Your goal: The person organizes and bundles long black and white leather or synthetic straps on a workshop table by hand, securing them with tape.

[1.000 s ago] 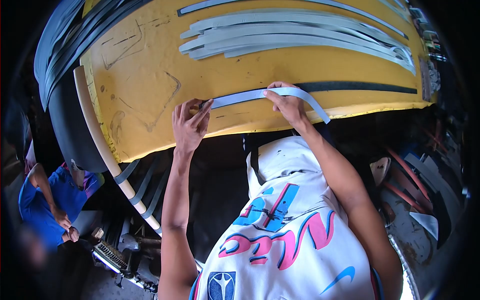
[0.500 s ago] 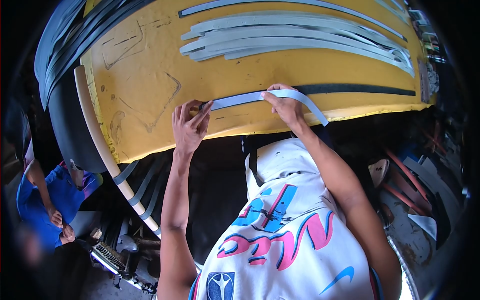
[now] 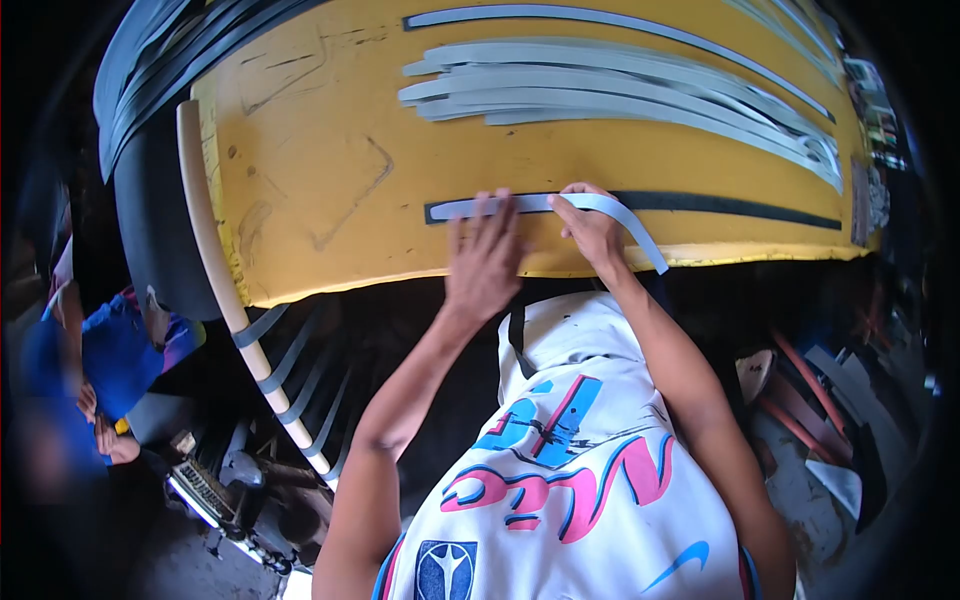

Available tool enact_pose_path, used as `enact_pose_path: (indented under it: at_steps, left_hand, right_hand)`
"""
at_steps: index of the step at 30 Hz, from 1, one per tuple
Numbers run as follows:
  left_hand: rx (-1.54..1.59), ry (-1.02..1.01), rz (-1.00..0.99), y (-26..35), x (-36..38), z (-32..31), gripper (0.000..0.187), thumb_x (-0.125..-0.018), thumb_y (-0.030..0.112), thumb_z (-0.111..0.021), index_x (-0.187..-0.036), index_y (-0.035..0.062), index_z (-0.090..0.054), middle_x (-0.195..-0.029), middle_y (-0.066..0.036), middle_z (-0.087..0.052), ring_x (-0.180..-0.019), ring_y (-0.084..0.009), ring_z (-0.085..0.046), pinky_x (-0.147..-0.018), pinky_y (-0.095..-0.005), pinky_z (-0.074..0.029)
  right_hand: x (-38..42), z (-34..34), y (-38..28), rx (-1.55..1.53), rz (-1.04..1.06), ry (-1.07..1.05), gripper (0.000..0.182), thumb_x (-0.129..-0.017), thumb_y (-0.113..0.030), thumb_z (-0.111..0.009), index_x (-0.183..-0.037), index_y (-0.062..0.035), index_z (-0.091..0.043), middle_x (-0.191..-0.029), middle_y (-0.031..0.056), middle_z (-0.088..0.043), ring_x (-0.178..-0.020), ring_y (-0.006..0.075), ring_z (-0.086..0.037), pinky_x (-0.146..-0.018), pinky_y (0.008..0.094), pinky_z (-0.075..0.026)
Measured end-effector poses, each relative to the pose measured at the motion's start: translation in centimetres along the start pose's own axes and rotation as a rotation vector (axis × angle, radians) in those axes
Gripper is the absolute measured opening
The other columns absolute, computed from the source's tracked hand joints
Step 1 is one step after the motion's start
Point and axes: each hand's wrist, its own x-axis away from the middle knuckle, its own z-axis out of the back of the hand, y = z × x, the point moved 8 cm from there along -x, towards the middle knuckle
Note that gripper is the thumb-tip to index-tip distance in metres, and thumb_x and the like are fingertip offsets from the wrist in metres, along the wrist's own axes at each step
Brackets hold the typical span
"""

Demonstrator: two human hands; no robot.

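Observation:
A narrow light grey strip (image 3: 530,203) lies along a longer black strip (image 3: 730,208) near the front edge of a yellow-covered table (image 3: 320,150). My left hand (image 3: 484,255) rests over the left part of the grey strip, its fingers stretched out flat and slightly blurred. Between thumb and fingers, my right hand (image 3: 593,232) grips the grey strip farther right. The strip's free end curls past that hand and hangs over the table edge. Left of my left hand, the grey strip's rounded tip sits just inside the black strip's end.
Behind lie a pile of loose grey strips (image 3: 590,85) and another grey strip on black (image 3: 620,35). Black strips (image 3: 170,80) drape over the table's left end, beside a pale pole (image 3: 205,210). A person in blue (image 3: 125,345) is at the lower left.
My left hand has moved right from the strips' left end, opening from a pinch to lie flat on the grey strip. My right hand keeps its hold. The view has shifted slightly.

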Motion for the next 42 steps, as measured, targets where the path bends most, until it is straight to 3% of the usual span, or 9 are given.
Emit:
enact_pose_path:
  at_steps: [3, 12, 15, 16, 23, 29, 31, 35, 42]
  left_hand:
    - [0.166, 0.01, 0.046, 3.5, -1.2, -2.5, 0.067, -0.1, 0.042, -0.049, -0.154, 0.007, -0.031, -0.163, -0.011, -0.026, -0.151, -0.0263, -0.021, -0.12, -0.0514, -0.011]
    - [-0.178, 0.007, 0.41, -4.4, 3.0, 1.9, 0.068, -0.101, 0.046, -0.043, -0.156, 0.0085, -0.029, -0.165, -0.007, -0.021, -0.153, -0.0231, -0.014, -0.12, -0.0543, -0.006]
    - [-0.11, 0.024, 0.449, -3.9, 2.4, 2.3, 0.071, -0.101, 0.045, -0.045, -0.156, 0.0034, -0.026, -0.165, -0.012, -0.019, -0.154, -0.0299, -0.01, -0.118, -0.0586, -0.005]
    - [-0.091, 0.036, 0.402, -2.7, 1.5, 2.0, 0.071, -0.101, 0.044, -0.046, -0.155, 0.0025, -0.026, -0.164, -0.013, -0.02, -0.153, -0.03, -0.011, -0.119, -0.0577, -0.006]
    - [0.088, -0.016, 0.097, 1.5, -2.9, -1.2, 0.073, -0.099, 0.04, -0.049, -0.155, 0.0021, -0.024, -0.164, -0.014, -0.021, -0.152, -0.0293, -0.019, -0.121, -0.0471, -0.016]
    - [0.076, -0.042, 0.089, 2.4, -3.1, -1.2, 0.074, -0.1, 0.043, -0.048, -0.156, 0.0031, -0.022, -0.164, -0.015, -0.019, -0.151, -0.0321, -0.02, -0.12, -0.0489, -0.018]
    - [0.044, -0.047, 0.108, 2.4, -3.5, -0.9, 0.073, -0.101, 0.043, -0.046, -0.156, 0.0023, -0.022, -0.164, -0.016, -0.019, -0.151, -0.0334, -0.018, -0.12, -0.0495, -0.017]
    - [0.011, -0.06, 0.091, 2.6, -3.4, -0.9, 0.073, -0.101, 0.043, -0.044, -0.156, 0.0011, -0.02, -0.164, -0.017, -0.018, -0.151, -0.035, -0.016, -0.12, -0.0493, -0.016]
    - [-0.012, -0.078, 0.093, 2.6, -3.4, -1.0, 0.073, -0.101, 0.041, -0.046, -0.155, -0.0006, -0.021, -0.164, -0.018, -0.017, -0.152, -0.0353, -0.016, -0.12, -0.0494, -0.016]
  right_hand:
    - [-0.1, 0.1, 0.2, -0.045, 0.007, 0.032, 0.024, -0.085, -0.021, -0.076, -0.088, -0.0002, -0.064, -0.07, 0.0021, -0.062, -0.051, 0.0089, -0.056, -0.047, 0.0233, -0.047]
    - [0.6, 0.2, -1.1, 0.068, -0.049, 0.04, 0.023, -0.086, -0.02, -0.076, -0.089, -0.0001, -0.064, -0.07, 0.0027, -0.062, -0.053, 0.0112, -0.061, -0.049, 0.0235, -0.049]
    - [0.4, 0.1, -0.5, 0.018, -0.029, 0.03, 0.026, -0.086, -0.026, -0.077, -0.091, -0.0041, -0.064, -0.07, 0.0005, -0.06, -0.054, 0.0099, -0.063, -0.045, 0.0212, -0.042]
    - [0.6, 0.2, -1.1, 0.024, -0.05, 0.045, 0.021, -0.087, -0.019, -0.075, -0.087, 0.0002, -0.065, -0.071, 0.0028, -0.062, -0.055, 0.0106, -0.061, -0.05, 0.0237, -0.051]
    - [0.4, 0.0, -0.5, -0.03, -0.01, 0.003, 0.023, -0.088, -0.02, -0.074, -0.089, 0.0022, -0.066, -0.075, 0.0049, -0.065, -0.06, 0.0102, -0.064, -0.052, 0.0253, -0.052]
    - [2.0, 2.1, 1.0, -0.264, -0.105, -0.054, 0.036, -0.089, -0.025, -0.073, -0.118, -0.0063, -0.062, -0.093, 0.0023, -0.07, -0.071, 0.0112, -0.07, -0.055, 0.0193, -0.048]
    - [3.9, 3.2, 1.9, -0.619, -0.382, -0.037, 0.038, -0.09, -0.026, -0.072, -0.123, -0.0107, -0.061, -0.096, -0.0001, -0.07, -0.071, 0.0111, -0.069, -0.056, 0.0203, -0.048]
    - [6.2, 8.0, 3.1, -1.105, -0.41, 0.149, 0.047, -0.094, -0.035, -0.067, -0.136, -0.0226, -0.053, -0.112, 0.0051, -0.063, -0.081, 0.0142, -0.062, -0.057, 0.0218, -0.047]
    - [6.6, 17.4, 0.5, -0.905, -0.022, 0.417, 0.055, -0.099, -0.028, -0.06, -0.149, -0.0211, -0.04, -0.116, 0.0046, -0.066, -0.088, 0.0125, -0.062, -0.073, 0.0267, -0.046]
